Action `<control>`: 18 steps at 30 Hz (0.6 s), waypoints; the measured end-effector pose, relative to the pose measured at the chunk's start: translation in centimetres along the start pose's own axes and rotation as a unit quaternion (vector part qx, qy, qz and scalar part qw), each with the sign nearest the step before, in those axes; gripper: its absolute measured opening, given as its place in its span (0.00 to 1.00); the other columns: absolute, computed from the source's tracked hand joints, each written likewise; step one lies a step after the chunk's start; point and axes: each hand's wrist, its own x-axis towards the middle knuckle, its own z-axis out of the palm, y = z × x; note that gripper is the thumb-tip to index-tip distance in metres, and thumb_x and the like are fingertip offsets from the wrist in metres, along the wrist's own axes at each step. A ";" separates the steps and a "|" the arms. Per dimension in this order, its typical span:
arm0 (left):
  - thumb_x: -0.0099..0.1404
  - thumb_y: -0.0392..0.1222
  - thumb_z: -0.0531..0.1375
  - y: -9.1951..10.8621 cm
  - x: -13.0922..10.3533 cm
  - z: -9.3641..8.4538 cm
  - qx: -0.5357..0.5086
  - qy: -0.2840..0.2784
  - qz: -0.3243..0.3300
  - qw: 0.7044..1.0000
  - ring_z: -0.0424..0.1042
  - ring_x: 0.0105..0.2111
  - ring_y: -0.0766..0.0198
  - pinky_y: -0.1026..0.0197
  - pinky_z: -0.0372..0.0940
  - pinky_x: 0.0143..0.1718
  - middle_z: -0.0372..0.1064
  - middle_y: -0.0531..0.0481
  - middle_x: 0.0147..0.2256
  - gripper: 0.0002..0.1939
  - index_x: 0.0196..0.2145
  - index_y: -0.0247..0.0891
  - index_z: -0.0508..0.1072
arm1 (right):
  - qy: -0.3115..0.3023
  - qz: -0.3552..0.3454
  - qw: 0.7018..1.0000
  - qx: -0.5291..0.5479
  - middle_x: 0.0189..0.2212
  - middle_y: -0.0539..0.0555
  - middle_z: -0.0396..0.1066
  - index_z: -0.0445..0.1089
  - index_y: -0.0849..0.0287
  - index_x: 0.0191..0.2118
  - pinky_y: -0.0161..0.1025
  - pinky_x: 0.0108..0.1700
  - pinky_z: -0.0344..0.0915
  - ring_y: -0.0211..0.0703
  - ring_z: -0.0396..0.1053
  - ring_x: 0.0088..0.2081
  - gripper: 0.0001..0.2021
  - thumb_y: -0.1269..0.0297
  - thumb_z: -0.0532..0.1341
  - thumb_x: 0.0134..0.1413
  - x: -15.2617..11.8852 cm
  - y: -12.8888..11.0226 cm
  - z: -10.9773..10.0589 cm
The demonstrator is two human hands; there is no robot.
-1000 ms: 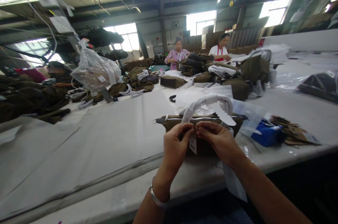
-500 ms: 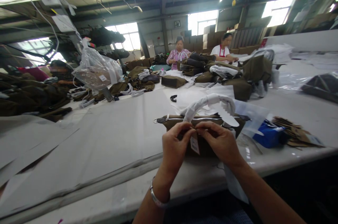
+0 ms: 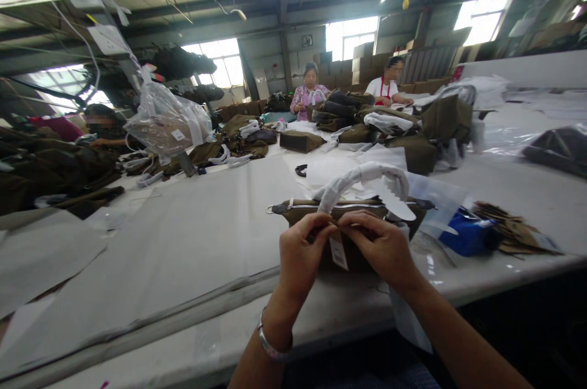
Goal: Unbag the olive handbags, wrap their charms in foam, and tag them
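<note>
Left hand (image 3: 302,254) and right hand (image 3: 383,248): fingers pinched together above white barcode tag (image 3: 338,252), against olive-brown fabric handbag (image 3: 298,211) on white tabletop (image 3: 206,224).

The hands (image 3: 337,227) met with pinched fingertips in front of an olive bag (image 3: 298,214), just above a white tag (image 3: 339,252) that hung against it. The bag stood upright on the white table (image 3: 220,218), its zipper (image 3: 362,205) along the top and its handles (image 3: 358,175) wrapped in white. To its right lay a blue object (image 3: 468,233) and brown pieces (image 3: 511,230). Beyond were heaped bags (image 3: 339,111) and two people (image 3: 308,95) (image 3: 385,88) across the table; another person (image 3: 103,126) was at far left.
</note>
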 end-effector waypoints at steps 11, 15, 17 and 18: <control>0.64 0.34 0.68 -0.1 0.0 0.0 0.023 -0.007 0.008 1.000 0.78 0.35 0.65 0.67 0.69 0.40 0.80 0.56 0.34 0.05 0.37 0.42 0.80 | -0.023 -0.035 0.998 -0.050 0.37 0.48 0.80 0.78 0.52 0.38 0.35 0.47 0.73 0.41 0.78 0.41 0.07 0.71 0.64 0.60 0.4 -1.1 -0.4; 0.63 0.36 0.68 -0.3 -0.1 0.2 -0.012 0.004 -0.015 1.000 0.78 0.34 0.64 0.66 0.71 0.39 0.80 0.55 0.33 0.03 0.36 0.41 0.80 | -0.033 -0.015 0.998 -0.043 0.37 0.49 0.81 0.79 0.52 0.39 0.36 0.46 0.74 0.43 0.79 0.40 0.05 0.68 0.65 0.59 0.5 -1.4 -0.4; 0.63 0.37 0.68 -0.3 -0.1 0.2 -0.028 0.002 -0.024 0.999 0.79 0.35 0.63 0.65 0.72 0.40 0.81 0.54 0.34 0.04 0.38 0.41 0.81 | -0.033 0.010 0.999 -0.027 0.37 0.49 0.81 0.79 0.52 0.39 0.37 0.45 0.75 0.44 0.79 0.39 0.04 0.65 0.66 0.59 0.5 -1.4 -0.4; 0.63 0.37 0.68 -0.3 -0.1 0.2 -0.035 -0.005 -0.025 0.999 0.80 0.36 0.63 0.64 0.73 0.41 0.82 0.54 0.35 0.05 0.39 0.41 0.81 | -0.031 0.022 0.999 -0.018 0.37 0.50 0.81 0.79 0.53 0.39 0.37 0.44 0.75 0.44 0.79 0.39 0.04 0.63 0.66 0.59 0.5 -1.3 -0.4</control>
